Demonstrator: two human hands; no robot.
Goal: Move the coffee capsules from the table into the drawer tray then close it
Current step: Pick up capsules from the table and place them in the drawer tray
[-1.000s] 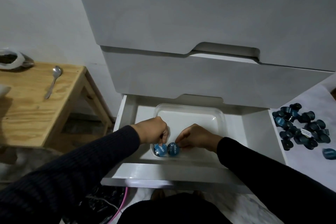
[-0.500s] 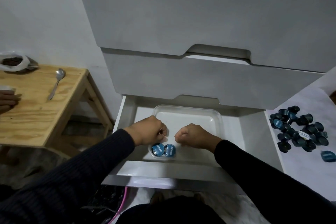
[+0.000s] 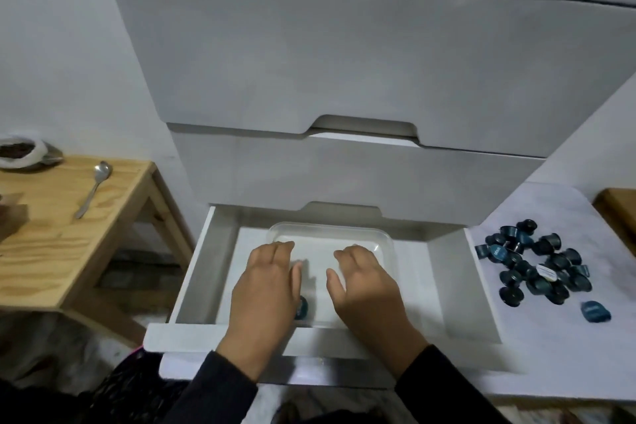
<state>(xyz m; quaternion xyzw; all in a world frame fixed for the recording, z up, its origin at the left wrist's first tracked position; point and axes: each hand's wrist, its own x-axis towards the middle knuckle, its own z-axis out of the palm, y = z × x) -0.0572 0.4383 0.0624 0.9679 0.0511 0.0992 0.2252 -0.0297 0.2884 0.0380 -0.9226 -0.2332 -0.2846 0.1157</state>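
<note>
Capsules (image 3: 537, 268) mostly sit heaped on the counter (image 3: 550, 337) right of the open drawer (image 3: 220, 268); one blue capsule (image 3: 303, 307) shows in the tray (image 3: 385, 244), beside the left hand (image 3: 268, 289). A second ago both hands were curled over two capsules there; now the left hand and right hand (image 3: 364, 286) hover with fingers spread, holding nothing. That pair is delivered, I judge; the heap remains.

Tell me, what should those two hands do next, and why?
Probably the right hand should reach to the capsule pile on the white table. Both hands look open and empty above the tray, where only one capsule shows beside the left hand.
</note>
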